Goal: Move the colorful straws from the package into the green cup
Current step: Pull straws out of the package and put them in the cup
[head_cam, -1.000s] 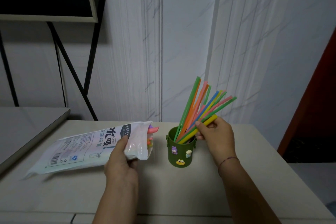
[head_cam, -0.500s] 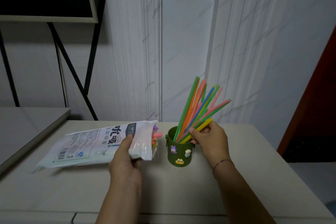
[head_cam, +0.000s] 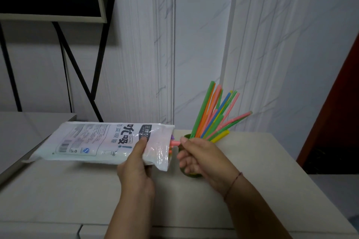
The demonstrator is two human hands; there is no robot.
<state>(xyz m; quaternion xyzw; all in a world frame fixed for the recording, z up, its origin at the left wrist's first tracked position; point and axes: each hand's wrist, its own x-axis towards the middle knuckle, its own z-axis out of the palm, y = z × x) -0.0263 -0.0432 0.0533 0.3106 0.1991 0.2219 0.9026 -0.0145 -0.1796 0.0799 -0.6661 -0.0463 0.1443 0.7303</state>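
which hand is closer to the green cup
Right. The right hand is directly in front of the cup, hiding most of it, and pinches a pink straw; the left hand grips the package to the cup's left.

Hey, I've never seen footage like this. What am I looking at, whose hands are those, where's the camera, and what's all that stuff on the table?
There is no machine here. A person wears one wide-angle camera on the head, looking forward and down, so every picture shows their own two bare hands from that viewpoint. The left hand grips a white plastic package near its open end, holding it sideways over the pale table. The right hand pinches the end of a pink straw poking out of the package's mouth. Behind that hand stands a green cup, mostly hidden, with a fan of colourful straws already leaning in it. The job is to move straws from the package to the cup.
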